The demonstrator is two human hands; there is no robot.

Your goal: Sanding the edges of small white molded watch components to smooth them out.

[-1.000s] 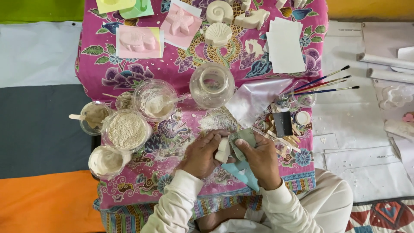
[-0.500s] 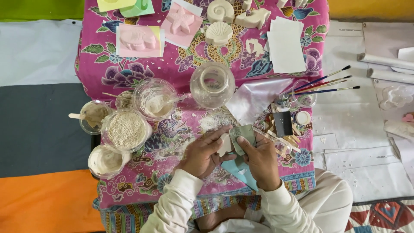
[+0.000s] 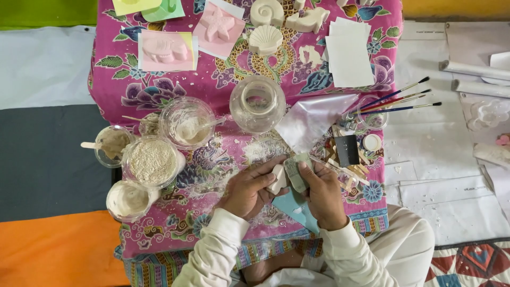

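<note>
Overall, items run from largest to smallest:

- Patterned pink cloth [image 3: 159, 85]: covers the low work surface and carries every item below.
- Stack of white paper sheets [image 3: 348, 53]: lies flat at the upper right of the cloth.
- Clear glass jar [image 3: 257, 103]: stands upright at centre, seen from above, well above the hands.
- Bowl of pale powder [image 3: 152, 161]: sits at the left, touching a second bowl of wet white mix [image 3: 127, 199] below it.
- Pink mould sheet [image 3: 163, 49]: lies flat at the upper left, near a white shell cast [image 3: 265, 40].
- Left hand [image 3: 247, 188]: fingers curled around a small white cast piece [image 3: 277, 178], gripping it from the left side.
- Right hand [image 3: 324, 194]: fingers closed on a grey-green sanding pad [image 3: 296, 171], thumb on top.
- Small white cast piece: held above the near edge of the cloth, between both hands, touching the sanding pad.
- Paintbrushes [image 3: 398, 101]: lie side by side at the right, tips pointing right.
</note>
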